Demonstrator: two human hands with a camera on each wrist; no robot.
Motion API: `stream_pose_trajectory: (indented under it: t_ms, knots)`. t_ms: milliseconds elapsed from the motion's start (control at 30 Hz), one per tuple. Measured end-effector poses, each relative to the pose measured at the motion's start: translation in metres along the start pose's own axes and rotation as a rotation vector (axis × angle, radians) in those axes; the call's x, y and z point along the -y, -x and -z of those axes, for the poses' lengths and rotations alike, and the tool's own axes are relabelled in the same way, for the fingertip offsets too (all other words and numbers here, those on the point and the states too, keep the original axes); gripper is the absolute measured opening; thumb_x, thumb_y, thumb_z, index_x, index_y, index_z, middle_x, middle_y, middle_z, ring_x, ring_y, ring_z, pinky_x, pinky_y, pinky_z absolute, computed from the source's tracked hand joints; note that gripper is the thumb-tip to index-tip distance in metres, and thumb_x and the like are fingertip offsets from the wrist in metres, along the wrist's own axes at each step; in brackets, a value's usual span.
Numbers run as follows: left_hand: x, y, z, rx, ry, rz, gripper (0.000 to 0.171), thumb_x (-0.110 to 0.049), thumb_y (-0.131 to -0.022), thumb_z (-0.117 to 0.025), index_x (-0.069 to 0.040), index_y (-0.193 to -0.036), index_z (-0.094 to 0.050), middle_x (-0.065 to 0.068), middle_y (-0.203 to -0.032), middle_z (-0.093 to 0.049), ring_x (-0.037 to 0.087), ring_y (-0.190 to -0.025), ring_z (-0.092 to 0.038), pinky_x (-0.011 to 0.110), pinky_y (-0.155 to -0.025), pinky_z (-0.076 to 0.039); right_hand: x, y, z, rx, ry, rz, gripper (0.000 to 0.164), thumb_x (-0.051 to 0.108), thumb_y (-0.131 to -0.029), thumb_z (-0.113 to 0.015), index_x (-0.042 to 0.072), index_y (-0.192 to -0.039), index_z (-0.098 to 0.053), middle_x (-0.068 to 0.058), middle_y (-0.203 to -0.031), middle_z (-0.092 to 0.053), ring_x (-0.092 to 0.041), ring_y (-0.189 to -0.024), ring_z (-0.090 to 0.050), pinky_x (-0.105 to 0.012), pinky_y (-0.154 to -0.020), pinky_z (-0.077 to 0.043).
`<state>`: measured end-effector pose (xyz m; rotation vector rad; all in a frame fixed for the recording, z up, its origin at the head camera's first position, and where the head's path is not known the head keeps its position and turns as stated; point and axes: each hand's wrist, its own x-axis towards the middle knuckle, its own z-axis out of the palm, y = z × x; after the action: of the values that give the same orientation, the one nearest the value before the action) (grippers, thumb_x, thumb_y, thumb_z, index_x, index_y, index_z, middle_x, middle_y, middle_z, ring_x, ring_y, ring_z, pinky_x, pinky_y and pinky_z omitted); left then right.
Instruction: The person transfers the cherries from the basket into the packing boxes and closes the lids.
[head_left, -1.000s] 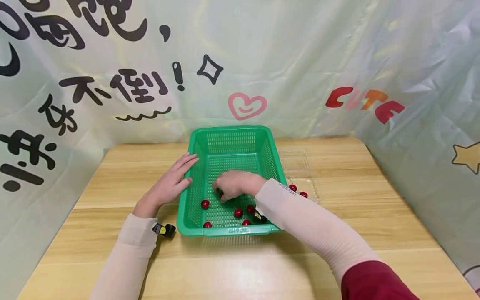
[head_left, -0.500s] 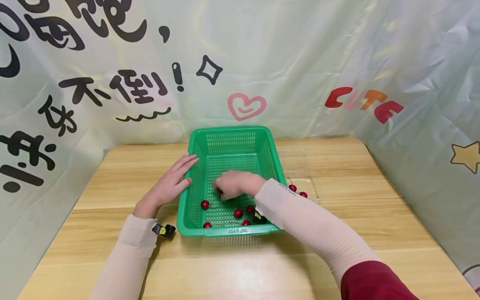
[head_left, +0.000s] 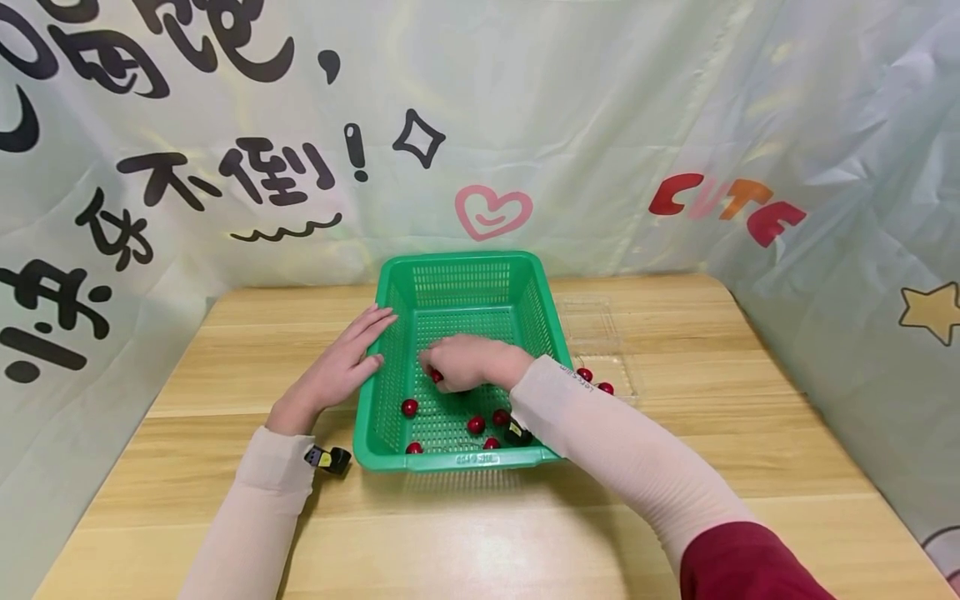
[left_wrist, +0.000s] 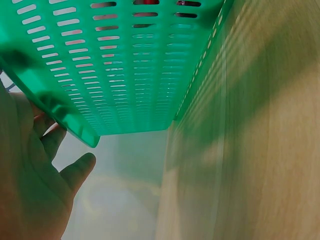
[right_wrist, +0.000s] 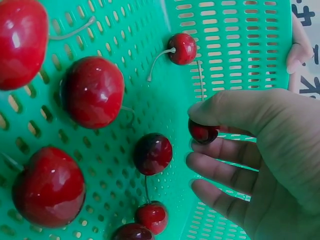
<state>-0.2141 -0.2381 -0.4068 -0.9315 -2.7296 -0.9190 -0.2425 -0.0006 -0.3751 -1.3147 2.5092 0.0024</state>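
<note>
My right hand (head_left: 467, 364) is inside a green plastic basket (head_left: 463, 461), over its middle. Thumb and index finger pinch a dark red cherry (right_wrist: 202, 132), whose thin stem points up in the right wrist view. The other fingers are slightly bent and hold nothing. Several more cherries with stems lie on the basket floor, among them one cherry (head_left: 409, 407) near the left wall and another cherry (head_left: 476, 425) towards the front. On the basket's left rim rests my left hand (head_left: 336, 367), its fingers extended along the edge and the thumb apart from them.
Right of the basket, partly behind my right forearm, stands a clear plastic box (head_left: 619, 371) with its lid folded back; cherries (head_left: 605, 388) show in it. A wooden table (head_left: 450, 542) carries everything, and a printed cloth (head_left: 585, 150) hangs close behind.
My right hand has shifted slightly up and left within the basket, and the cherry in its fingers has moved with it. The left hand and the basket stay where they were.
</note>
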Motion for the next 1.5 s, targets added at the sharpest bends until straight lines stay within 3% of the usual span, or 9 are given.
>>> stream_pose_trajectory:
  t_ms: [567, 933, 1233, 1500]
  knots:
    - [0.001, 0.0, 0.0, 0.0, 0.006, 0.002, 0.058, -0.014, -0.096, -0.048, -0.01, -0.152, -0.034, 0.007, -0.159, -0.026, 0.028, -0.149, -0.008, 0.059, -0.113, -0.02, 0.001, 0.006, 0.009, -0.102, 0.001, 0.004, 0.025, 0.02, -0.093, -0.064, 0.011, -0.117, -0.062, 0.002, -0.098, -0.054, -0.015, -0.085, -0.053, -0.029, -0.08, -0.047]
    - [0.002, 0.0, -0.001, -0.002, -0.003, -0.005, 0.057, -0.015, -0.097, -0.047, -0.01, -0.152, -0.035, 0.007, -0.159, -0.026, 0.031, -0.148, -0.011, 0.059, -0.113, -0.021, -0.001, 0.01, 0.019, -0.245, 0.009, 0.015, 0.018, 0.018, -0.093, -0.063, 0.013, -0.109, -0.058, 0.003, -0.095, -0.051, -0.014, -0.081, -0.051, -0.028, -0.075, -0.045]
    - [0.001, 0.0, 0.0, -0.002, -0.006, -0.01, 0.058, -0.016, -0.096, -0.048, -0.009, -0.152, -0.035, 0.007, -0.159, -0.026, 0.029, -0.149, -0.01, 0.058, -0.113, -0.021, 0.0, 0.025, 0.034, -0.321, 0.032, -0.016, 0.02, 0.023, -0.094, -0.064, 0.014, -0.11, -0.057, 0.003, -0.094, -0.05, -0.012, -0.081, -0.049, -0.026, -0.072, -0.045]
    - [0.002, 0.0, 0.0, -0.008, -0.001, -0.005, 0.059, -0.015, -0.095, -0.049, -0.009, -0.152, -0.035, 0.007, -0.159, -0.026, 0.031, -0.148, -0.01, 0.059, -0.113, -0.02, -0.006, 0.042, 0.045, -0.415, 0.065, 0.0, 0.021, 0.019, -0.091, -0.065, 0.011, -0.109, -0.058, 0.001, -0.095, -0.051, -0.015, -0.085, -0.051, -0.028, -0.077, -0.046]
